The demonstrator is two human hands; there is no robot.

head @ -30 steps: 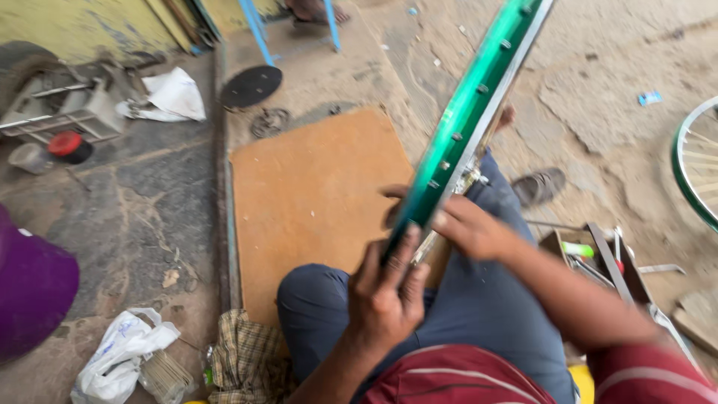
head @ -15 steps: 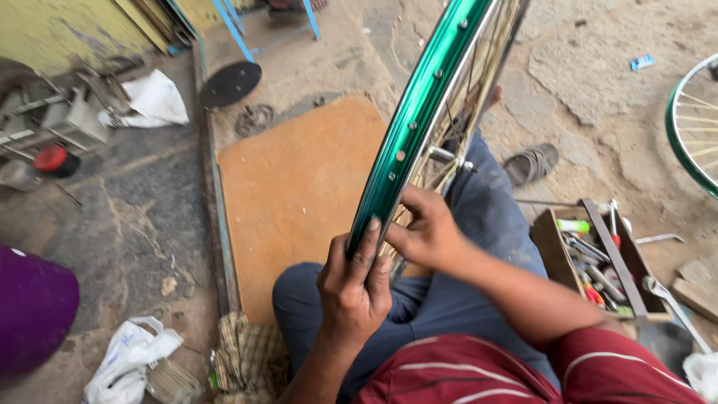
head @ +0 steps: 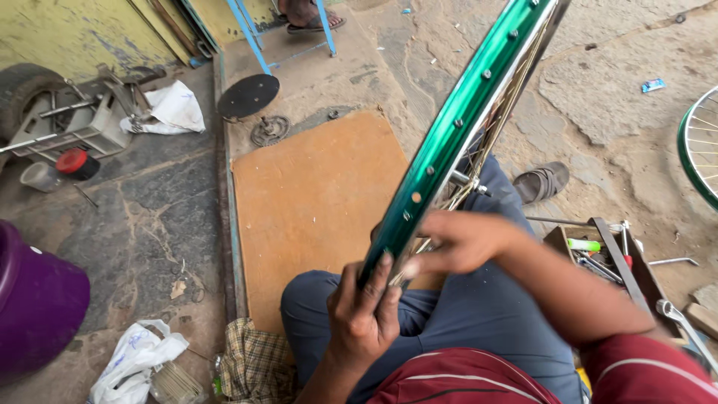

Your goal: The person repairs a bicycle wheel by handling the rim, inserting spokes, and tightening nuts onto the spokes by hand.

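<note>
Across my lap, the green wheel rim [head: 456, 127] stands on edge, its lower end just above my thighs and its upper end leaning away over the orange board [head: 318, 202]. My left hand [head: 364, 314] wraps the rim's bottom, fingers closed on its outer face. My right hand [head: 458, 241] pinches at the inner side, where the spokes [head: 499, 105] meet the rim. I judge the painted metal hoop stiff, fairly light and smooth enough to slip, the thin spokes easier to bend; hold the rim, not the spokes.
</note>
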